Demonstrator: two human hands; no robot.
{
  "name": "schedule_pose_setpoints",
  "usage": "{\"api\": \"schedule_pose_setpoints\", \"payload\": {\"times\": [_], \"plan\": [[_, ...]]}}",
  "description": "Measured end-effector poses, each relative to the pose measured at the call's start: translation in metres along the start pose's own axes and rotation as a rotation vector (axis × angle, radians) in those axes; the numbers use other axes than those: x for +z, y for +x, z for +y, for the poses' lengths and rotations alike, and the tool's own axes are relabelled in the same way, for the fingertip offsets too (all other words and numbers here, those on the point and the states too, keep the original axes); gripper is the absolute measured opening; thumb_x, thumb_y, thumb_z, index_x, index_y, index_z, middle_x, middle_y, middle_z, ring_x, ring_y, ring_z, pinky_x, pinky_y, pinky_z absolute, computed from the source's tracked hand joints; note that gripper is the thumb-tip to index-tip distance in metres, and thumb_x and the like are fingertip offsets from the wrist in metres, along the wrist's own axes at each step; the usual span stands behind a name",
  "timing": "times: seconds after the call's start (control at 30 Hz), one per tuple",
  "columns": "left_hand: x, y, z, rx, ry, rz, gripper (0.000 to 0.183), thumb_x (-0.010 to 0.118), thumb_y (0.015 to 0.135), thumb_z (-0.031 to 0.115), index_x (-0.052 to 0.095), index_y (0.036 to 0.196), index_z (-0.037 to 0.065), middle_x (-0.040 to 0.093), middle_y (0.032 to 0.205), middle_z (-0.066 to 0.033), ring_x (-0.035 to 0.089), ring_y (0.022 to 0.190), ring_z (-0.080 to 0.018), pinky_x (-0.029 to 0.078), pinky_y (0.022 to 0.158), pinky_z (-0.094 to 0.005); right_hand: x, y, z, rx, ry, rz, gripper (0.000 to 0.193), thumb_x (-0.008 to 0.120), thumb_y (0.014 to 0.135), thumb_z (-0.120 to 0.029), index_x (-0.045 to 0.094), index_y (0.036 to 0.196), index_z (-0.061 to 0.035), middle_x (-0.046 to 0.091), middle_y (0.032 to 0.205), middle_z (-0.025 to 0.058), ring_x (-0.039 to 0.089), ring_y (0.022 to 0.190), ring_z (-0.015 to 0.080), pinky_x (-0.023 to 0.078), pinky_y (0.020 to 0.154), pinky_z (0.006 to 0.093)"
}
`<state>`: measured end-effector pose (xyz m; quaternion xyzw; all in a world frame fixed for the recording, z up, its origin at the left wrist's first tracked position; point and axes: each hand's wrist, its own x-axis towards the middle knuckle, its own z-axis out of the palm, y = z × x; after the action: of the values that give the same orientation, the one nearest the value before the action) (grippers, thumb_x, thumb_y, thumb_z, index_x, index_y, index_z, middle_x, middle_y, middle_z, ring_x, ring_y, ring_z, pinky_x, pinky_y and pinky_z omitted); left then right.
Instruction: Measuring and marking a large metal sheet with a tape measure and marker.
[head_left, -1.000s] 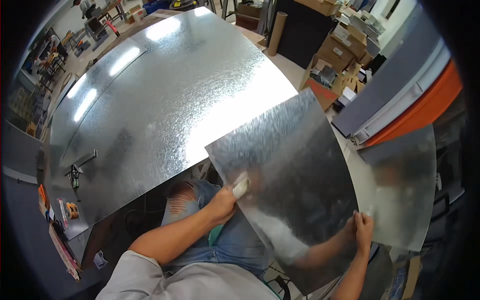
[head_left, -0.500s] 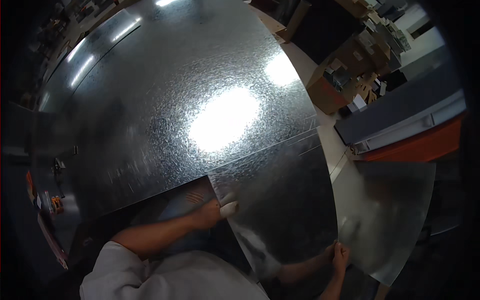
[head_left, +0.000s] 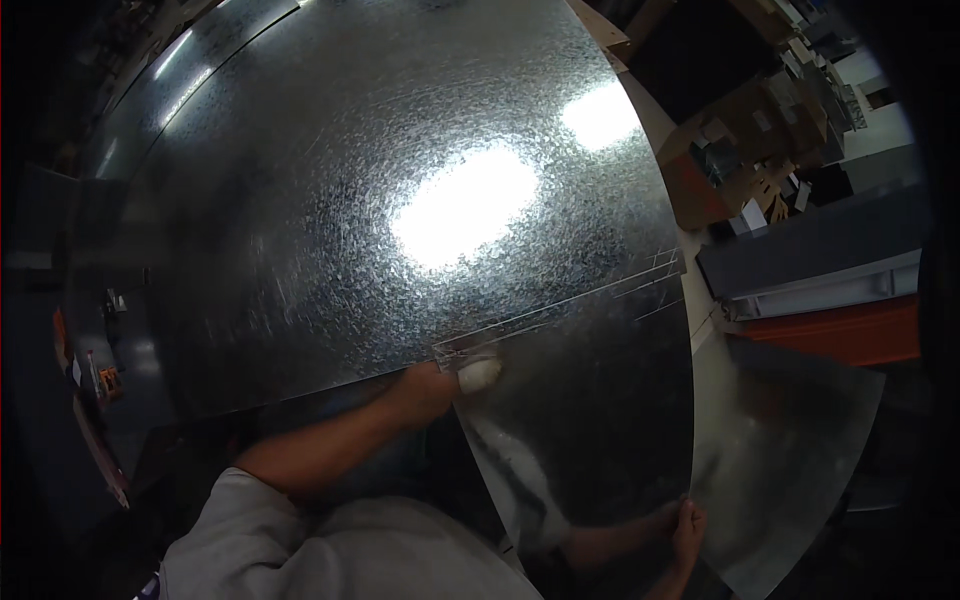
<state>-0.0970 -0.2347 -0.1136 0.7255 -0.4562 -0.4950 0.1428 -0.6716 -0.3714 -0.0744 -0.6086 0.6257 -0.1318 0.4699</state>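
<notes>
A large shiny grey metal sheet (head_left: 270, 230) lies flat across most of the view. At its near right is a narrower metal panel (head_left: 600, 420), which reaches toward me; thin scratched lines run where the two meet, and I cannot tell whether they are joined. My left hand (head_left: 435, 388) is closed on the panel's left edge close to its far corner, a white covering on the thumb lying on top and the other fingers hidden beneath. Lower down, my right hand (head_left: 688, 530) is closed in a fist around the panel's right edge.
Another metal sheet (head_left: 785, 460) stands low at the right, beyond my right hand. Behind it are a grey and orange unit (head_left: 820, 290) and cardboard boxes (head_left: 700, 190). Small orange and dark tools (head_left: 108, 380) lie at the far left.
The view has shifted, and the large sheet appears moved slightly right and up. My left hand has slid along the panel's edge toward its far corner. My right hand keeps its grip.
</notes>
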Motion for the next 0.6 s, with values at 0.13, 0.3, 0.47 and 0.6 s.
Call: {"api": "schedule_pose_setpoints", "payload": {"times": [0.13,0.3,0.47,0.6], "plan": [[-0.004,0.001,0.015,0.162,-0.578,0.126,0.035,0.062,0.104,0.029,0.070,0.132,0.009,0.072,0.126,-0.0181,0.066,0.122,-0.0348,0.051,0.106,-0.0400,0.001,0.005,0.014,-0.012,0.031,0.023,0.046,0.054,0.111,-0.030,0.057,0.072,-0.0067,0.054,0.070,-0.0065,0.045,0.067,0.0048,0.037,0.060,0.0266],[0.001,0.002,0.000,0.165,-0.443,0.164,0.034,0.061,0.103,0.030,0.072,0.130,0.011,0.072,0.127,-0.0164,0.068,0.119,-0.0353,0.053,0.101,-0.0416,0.012,-0.003,-0.013,0.091,0.014,0.063,0.046,0.057,0.111,-0.036,0.059,0.076,-0.0062,0.054,0.073,-0.0078,0.047,0.070,0.0056,0.040,0.063,0.0260],[0.030,0.022,-0.042,0.097,-0.626,0.233,0.035,0.080,0.093,0.028,0.075,0.119,0.005,0.074,0.116,-0.0068,0.067,0.107,-0.0208,0.053,0.095,-0.0366,0.025,-0.010,0.004,0.000,0.006,0.076,0.048,0.057,0.111,-0.035,0.053,0.072,-0.0080,0.048,0.072,-0.0085,0.042,0.069,0.0056,0.035,0.060,0.0266],[0.027,0.023,-0.025,0.184,-0.561,0.250,0.032,0.065,0.100,0.027,0.074,0.125,0.011,0.075,0.116,-0.0130,0.070,0.112,-0.0296,0.055,0.095,-0.0395,0.028,-0.010,0.015,0.013,0.087,0.028,0.048,0.056,0.112,-0.035,0.058,0.074,-0.0058,0.051,0.070,-0.0077,0.046,0.068,0.0059,0.040,0.063,0.0254]]}}
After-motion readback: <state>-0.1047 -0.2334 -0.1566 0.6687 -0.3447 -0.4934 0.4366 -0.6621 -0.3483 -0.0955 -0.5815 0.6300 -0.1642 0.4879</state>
